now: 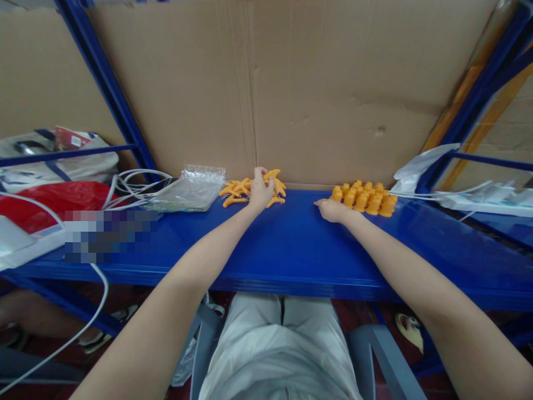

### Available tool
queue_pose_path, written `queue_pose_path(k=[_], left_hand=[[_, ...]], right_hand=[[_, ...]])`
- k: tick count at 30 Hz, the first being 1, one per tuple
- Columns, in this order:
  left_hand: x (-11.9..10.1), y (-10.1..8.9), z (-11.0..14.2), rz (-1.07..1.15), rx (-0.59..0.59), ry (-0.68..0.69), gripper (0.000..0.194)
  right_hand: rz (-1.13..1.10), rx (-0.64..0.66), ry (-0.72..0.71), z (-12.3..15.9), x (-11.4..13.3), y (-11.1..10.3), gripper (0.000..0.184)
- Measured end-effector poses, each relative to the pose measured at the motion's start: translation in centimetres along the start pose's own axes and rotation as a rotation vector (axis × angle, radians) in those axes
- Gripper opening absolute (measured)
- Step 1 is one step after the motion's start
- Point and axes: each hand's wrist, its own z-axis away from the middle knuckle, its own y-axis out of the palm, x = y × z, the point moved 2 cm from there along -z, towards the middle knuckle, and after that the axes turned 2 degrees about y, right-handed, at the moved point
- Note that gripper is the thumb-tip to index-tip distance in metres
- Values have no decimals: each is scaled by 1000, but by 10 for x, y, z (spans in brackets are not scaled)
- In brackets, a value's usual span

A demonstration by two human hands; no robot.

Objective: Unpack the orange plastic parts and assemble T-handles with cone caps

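Observation:
My left hand (261, 191) is at the back of the blue table (287, 244), over a loose pile of orange curved plastic pieces (236, 191). Its fingers are closed on one orange curved piece (272, 174), raised at the top right of the pile. My right hand (330, 210) rests low over the tabletop, its fingers drawn together and pointing left; whatever they may hold is hidden. Just behind and to the right of it, several orange peg-shaped pieces (366, 197) stand upright in close rows.
A clear plastic bag (189, 189) lies left of the pile, beside coiled white cables (135, 186) and a red bag (54, 203). Cardboard (308, 94) walls the back between blue metal posts (110, 83). A white power strip (495, 200) sits at the right. Someone's leg (45, 316) shows lower left.

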Motion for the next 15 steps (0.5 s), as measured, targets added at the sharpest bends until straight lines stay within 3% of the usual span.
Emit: queue_pose_path(k=[4,8,12,15], left_hand=[[1,3,1,-78,58,32,12],[3,6,5,-169,223,41,20],[2,8,12,-273,443,194,37],[-2,10,17,-320,540,309,42]], right_hand=[[0,-5,-11,0,-1,0,55],[-3,0,-5,2,0,-1,55],[-2,9,1,2,2,-2,54],[-1,13,14,3,2,-2,51]])
